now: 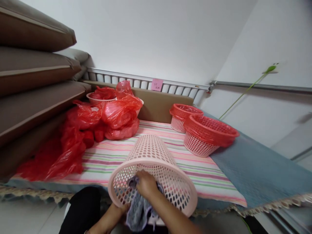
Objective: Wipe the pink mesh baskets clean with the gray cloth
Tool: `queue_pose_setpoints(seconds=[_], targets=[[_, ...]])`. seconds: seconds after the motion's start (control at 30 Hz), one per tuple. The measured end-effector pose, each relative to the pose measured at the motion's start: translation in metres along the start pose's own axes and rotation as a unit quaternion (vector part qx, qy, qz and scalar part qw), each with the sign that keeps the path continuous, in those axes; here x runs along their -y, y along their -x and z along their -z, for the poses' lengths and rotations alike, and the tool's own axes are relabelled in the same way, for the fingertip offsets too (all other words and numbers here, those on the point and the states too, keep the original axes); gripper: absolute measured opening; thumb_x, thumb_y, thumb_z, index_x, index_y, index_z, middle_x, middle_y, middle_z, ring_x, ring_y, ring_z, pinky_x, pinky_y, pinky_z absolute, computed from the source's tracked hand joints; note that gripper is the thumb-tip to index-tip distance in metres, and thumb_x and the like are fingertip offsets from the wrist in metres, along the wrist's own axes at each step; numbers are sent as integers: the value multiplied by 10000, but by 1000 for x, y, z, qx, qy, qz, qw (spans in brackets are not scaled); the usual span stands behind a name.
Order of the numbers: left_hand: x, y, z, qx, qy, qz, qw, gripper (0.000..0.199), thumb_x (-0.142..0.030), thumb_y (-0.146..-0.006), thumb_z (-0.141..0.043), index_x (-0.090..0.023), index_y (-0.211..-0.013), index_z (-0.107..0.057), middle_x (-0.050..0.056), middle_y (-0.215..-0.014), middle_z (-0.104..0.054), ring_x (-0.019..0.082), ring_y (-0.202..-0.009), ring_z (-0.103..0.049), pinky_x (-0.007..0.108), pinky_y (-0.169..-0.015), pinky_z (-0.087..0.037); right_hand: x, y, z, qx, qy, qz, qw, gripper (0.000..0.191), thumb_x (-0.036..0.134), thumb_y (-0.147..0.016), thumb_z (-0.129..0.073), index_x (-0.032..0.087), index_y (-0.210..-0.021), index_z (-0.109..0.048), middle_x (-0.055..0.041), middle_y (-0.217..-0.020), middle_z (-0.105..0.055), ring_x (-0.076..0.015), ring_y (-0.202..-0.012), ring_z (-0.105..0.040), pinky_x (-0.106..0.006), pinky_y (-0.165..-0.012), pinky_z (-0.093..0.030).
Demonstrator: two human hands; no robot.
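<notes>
A pale pink plastic basket (pixel 152 144) with a perforated wall lies tilted on its side, its mouth facing me. My left hand (pixel 119 209) grips the lower left of its rim; some of the fingers are hidden behind it. Inside the mouth, my right hand (pixel 147 184) is closed on a grey cloth (pixel 137 211) with purple edging. The cloth hangs down over the lower rim, close to my left thumb.
Red plastic bags (pixel 119 112) are heaped at the left, some in baskets. Two baskets lined with red bags (pixel 211 130) stand at the right on a striped cloth (pixel 104 159). Brown cushions (pixel 36 68) are stacked far left. A radiator (pixel 143 85) runs behind.
</notes>
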State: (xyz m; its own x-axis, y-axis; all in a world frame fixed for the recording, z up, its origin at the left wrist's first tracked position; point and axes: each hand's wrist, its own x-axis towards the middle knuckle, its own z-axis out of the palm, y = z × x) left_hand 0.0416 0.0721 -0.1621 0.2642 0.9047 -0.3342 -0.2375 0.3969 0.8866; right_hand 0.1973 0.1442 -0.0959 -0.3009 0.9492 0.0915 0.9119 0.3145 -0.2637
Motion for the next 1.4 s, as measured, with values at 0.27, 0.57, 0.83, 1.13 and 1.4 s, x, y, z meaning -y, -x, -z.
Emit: queue_pose_setpoints(seconds=[0.27, 0.57, 0.83, 1.13, 1.4], targets=[[-6, 11, -10, -27, -33, 30, 999, 845, -453, -650, -735, -204, -1360, -348, 134, -1153, -652, 240, -764, -657, 264, -466, -510, -37, -88, -5, -46, -26, -65, 997, 331, 297, -865, -436, 219, -1151, -583, -52, -1181, -619, -227, -1155, -500, -352, -994, -330], [6, 2, -4, 38, -7, 106, 994, 710, -637, -701, -603, -96, -1151, -508, 119, -686, -731, 207, -544, -690, 249, -508, -493, -28, -64, -9, -34, -11, -69, 997, 340, 226, -803, -457, 202, -1115, -593, -80, -1079, -648, -233, -1036, -565, -344, -905, -388], [3, 17, -23, 25, 150, 23, 988, 672, -616, -670, -655, -197, -1168, -487, 89, -978, -714, 234, -744, -698, 337, -672, -524, 5, 47, -8, 12, -10, 48, 999, 308, 173, -647, -522, 231, -936, -609, -33, -982, -621, -196, -908, -572, -268, -779, -399], [29, 2, -16, 6, 96, 97, 991, 613, -713, -584, -643, -165, -848, -567, 61, -640, -710, 192, -528, -666, 249, -483, -451, -6, 73, 13, 60, -42, 125, 989, 223, 222, -623, -549, 245, -838, -603, 5, -920, -600, -169, -852, -559, -240, -707, -384], [17, 13, -17, -16, 58, 113, 992, 675, -638, -507, -750, -101, -893, -612, 72, -657, -702, 176, -554, -632, 236, -495, -454, -12, 69, 16, 134, 10, 227, 964, 208, 358, -675, -576, 250, -842, -635, 19, -852, -606, -148, -738, -548, -224, -590, -341]])
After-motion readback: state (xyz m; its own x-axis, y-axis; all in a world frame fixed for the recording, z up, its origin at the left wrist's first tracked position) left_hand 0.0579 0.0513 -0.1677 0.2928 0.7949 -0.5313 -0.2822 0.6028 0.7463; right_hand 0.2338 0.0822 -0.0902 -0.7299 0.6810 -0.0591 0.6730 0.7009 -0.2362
